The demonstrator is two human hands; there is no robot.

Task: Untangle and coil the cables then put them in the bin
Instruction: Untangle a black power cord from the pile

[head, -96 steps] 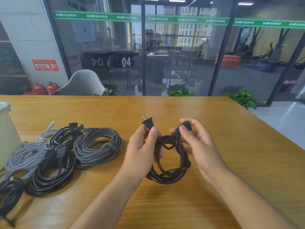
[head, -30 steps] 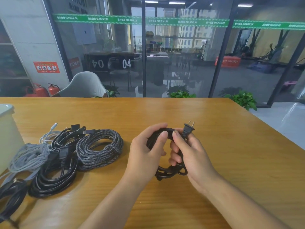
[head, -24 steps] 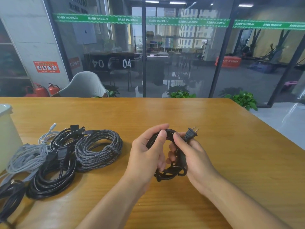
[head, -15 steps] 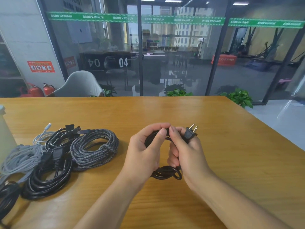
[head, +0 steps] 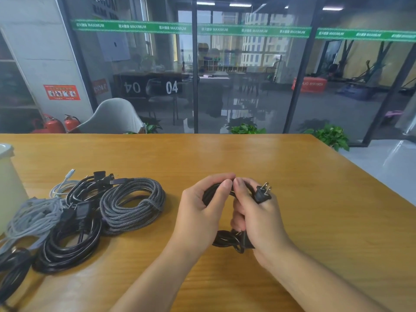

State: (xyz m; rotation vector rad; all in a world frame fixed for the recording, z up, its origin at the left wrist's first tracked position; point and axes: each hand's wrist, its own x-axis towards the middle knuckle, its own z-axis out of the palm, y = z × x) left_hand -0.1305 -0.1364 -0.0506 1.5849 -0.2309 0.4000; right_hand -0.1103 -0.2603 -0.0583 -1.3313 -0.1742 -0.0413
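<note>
Over the wooden desk (head: pixel 315 199), both hands grip one coiled black power cord (head: pixel 227 240): the left hand (head: pixel 200 212) curls round the coil's top, the right hand (head: pixel 254 215) clasps its side, the two-prong plug (head: pixel 262 194) poking out above the knuckles. To the left lie a braided grey cable coil (head: pixel 132 204), black cable coils (head: pixel 67 239) and the white bin (head: pixel 9 181).

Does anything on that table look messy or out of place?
Mostly tidy. The grey cable at the left lies in a loose tangle, unlike the neat braided coil beside it. Both hands, left hand and right hand, grip a black power cord.
</note>
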